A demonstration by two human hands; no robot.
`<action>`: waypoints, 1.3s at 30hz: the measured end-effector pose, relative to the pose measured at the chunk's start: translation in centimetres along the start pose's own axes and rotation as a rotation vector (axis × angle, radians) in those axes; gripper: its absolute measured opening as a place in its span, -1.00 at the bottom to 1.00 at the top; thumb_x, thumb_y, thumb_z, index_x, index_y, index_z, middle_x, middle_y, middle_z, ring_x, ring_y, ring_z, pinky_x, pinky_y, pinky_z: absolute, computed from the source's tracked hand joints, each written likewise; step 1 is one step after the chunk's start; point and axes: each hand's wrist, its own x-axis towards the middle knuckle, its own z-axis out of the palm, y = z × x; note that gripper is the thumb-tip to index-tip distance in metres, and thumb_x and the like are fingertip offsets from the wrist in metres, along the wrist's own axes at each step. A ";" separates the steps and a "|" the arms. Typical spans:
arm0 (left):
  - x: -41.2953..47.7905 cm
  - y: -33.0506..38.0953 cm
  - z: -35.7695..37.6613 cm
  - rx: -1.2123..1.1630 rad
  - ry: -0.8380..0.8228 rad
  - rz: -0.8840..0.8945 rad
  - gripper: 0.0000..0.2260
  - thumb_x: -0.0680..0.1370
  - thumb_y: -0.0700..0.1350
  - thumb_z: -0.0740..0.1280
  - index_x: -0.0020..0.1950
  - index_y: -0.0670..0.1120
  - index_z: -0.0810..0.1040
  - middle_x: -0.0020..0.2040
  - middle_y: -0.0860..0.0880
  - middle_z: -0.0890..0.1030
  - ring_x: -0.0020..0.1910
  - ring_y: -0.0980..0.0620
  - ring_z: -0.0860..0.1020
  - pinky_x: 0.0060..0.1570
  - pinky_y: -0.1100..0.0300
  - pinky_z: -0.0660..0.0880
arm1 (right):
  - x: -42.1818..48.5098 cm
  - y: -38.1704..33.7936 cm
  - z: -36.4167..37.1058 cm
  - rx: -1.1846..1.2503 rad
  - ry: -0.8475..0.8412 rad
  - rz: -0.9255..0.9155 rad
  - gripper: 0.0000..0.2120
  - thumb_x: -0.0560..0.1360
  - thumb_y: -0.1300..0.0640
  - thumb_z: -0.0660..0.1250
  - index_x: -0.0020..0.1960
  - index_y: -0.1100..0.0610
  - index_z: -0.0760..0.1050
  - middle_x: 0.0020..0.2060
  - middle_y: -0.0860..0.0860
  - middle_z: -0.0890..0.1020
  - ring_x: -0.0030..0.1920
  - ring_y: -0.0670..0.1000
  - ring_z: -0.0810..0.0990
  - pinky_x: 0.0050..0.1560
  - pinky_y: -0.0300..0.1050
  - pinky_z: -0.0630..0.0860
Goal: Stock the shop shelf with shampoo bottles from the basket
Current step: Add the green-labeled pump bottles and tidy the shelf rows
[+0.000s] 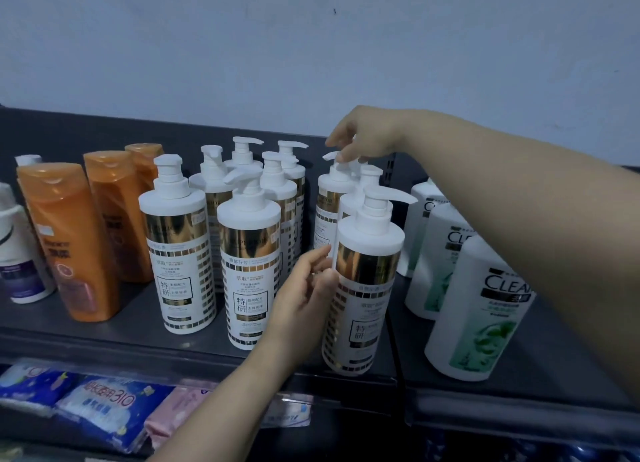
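Closest of all, left hand (304, 288), up from the bottom edge: fingers and thumb bent round the left side of the front pump bottle (363, 288), right by its shiny gold band. Front pump bottle upright at the front edge of the dark shelf (138, 330), white with a gold and white label, spout pointing right.

Farther back, right hand (360, 135), stretched in from the right over the bottle tops. Fingertips squeezed together on the white pump head of the back pump bottle (330, 201) — a pinch. Back pump bottle upright too, in the same row as the front one, with 1 more bottle of the same kind between the 2.

Left of that row, more white pump bottles (249, 253), upright and packed close, with a gap between them and the front pump bottle. Next over, 3 orange bottles (76, 239) in a line from front to back. At the far left, a white bottle with a purple label (20, 264), partly cut off.

On the right, 3 white and green bottles marked CLEAR (481, 309), also front to back.

Down low, soft blue and pink packs (104, 406) on a lower shelf.
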 end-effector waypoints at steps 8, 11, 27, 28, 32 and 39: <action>0.5 0.7 0.0 0.008 -0.066 -0.001 -0.30 0.36 -0.04 0.56 0.43 0.08 0.33 0.18 0.09 0.59 0.14 0.11 0.60 0.14 0.13 0.55 | 1.6 0.9 0.8 -0.095 0.040 -0.063 -0.77 0.45 0.23 0.44 0.10 0.12 0.63 -0.19 -0.10 0.57 -0.11 -0.01 0.54 -0.01 -0.11 0.51; 0.7 0.9 0.0 -0.004 -0.070 0.003 -0.41 0.39 -0.18 0.53 0.35 0.09 0.40 0.10 0.10 0.62 0.07 0.11 0.63 0.02 0.22 0.56 | 1.4 1.7 0.8 -0.090 0.063 -0.064 -0.76 0.45 0.22 0.44 0.11 0.12 0.63 -0.12 -0.04 0.60 -0.09 -0.01 0.52 -0.06 -0.15 0.41; 0.5 1.8 -0.2 -0.030 -0.104 -0.003 -0.42 0.32 -0.04 0.54 0.30 0.06 0.44 0.08 0.17 0.63 0.06 0.14 0.63 0.01 0.24 0.56 | 0.4 2.9 0.6 -0.089 0.047 -0.053 -0.79 0.44 0.17 0.45 0.07 0.09 0.64 0.00 0.01 0.68 0.04 0.05 0.61 0.13 -0.05 0.53; 0.5 1.9 -0.2 -0.035 -0.107 0.001 -0.41 0.31 -0.02 0.53 0.30 0.06 0.44 0.07 0.18 0.63 0.06 0.14 0.63 0.00 0.25 0.55 | 0.3 2.9 0.4 -0.085 0.034 -0.049 -0.79 0.45 0.16 0.45 0.09 0.09 0.64 -0.02 0.00 0.68 0.01 0.05 0.62 0.10 -0.06 0.53; 0.8 1.9 -0.2 -0.044 -0.121 0.022 -0.44 0.37 -0.13 0.54 0.32 0.04 0.42 0.07 0.17 0.64 0.04 0.11 0.64 -0.01 0.25 0.55 | 0.1 2.9 -2.0 0.003 0.013 -0.008 -0.65 0.49 0.12 0.40 0.27 0.06 0.52 -0.02 -0.01 0.62 -0.26 -0.02 0.56 -0.06 -0.16 0.53; 1.3 1.7 -0.6 -0.061 -0.125 0.048 -0.47 0.35 -0.12 0.55 0.26 0.05 0.44 0.11 0.11 0.64 0.06 0.09 0.64 0.03 0.20 0.54 | 3.8 3.5 -1.8 -0.197 0.023 0.029 -0.60 0.54 0.12 0.32 0.37 0.04 0.44 0.16 0.01 0.51 0.03 0.12 0.58 0.14 -0.04 0.47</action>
